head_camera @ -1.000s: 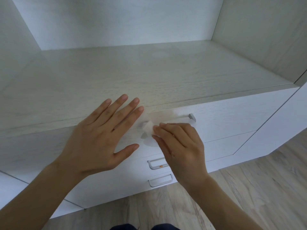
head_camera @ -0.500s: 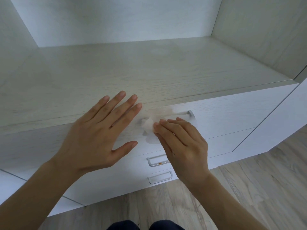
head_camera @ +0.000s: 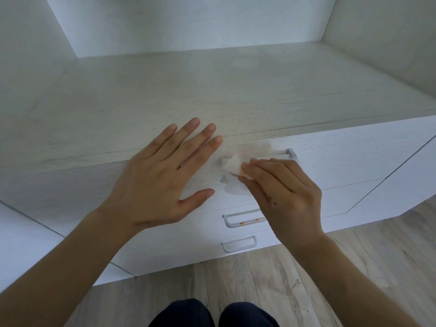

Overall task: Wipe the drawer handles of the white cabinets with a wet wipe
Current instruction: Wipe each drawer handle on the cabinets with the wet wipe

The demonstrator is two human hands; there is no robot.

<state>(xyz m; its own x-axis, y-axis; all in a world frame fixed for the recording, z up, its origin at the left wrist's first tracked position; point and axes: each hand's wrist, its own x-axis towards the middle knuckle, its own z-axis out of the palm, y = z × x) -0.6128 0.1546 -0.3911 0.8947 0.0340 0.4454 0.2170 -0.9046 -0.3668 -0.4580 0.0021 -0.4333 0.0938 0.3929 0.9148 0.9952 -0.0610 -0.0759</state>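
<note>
My right hand (head_camera: 280,197) pinches a small white wet wipe (head_camera: 232,166) against the left end of the top drawer handle (head_camera: 282,155), a silver bar on the white cabinet (head_camera: 354,152). My left hand (head_camera: 160,178) lies flat with spread fingers on the top drawer front, its fingertips at the cabinet's top edge. Below, the middle drawer handle (head_camera: 238,220) carries small orange specks. The bottom drawer handle (head_camera: 239,243) sits under it. A damp patch shows on the drawer front beneath the wipe.
A pale wood-grain shelf top (head_camera: 212,90) stretches back into an alcove with walls on three sides. Light wooden floor (head_camera: 354,267) lies in front of the cabinet. My dark trouser knees (head_camera: 212,315) show at the bottom edge.
The wipe and my right hand have stayed at the left end of the top handle, shifting only slightly. My left hand stays flat in place.
</note>
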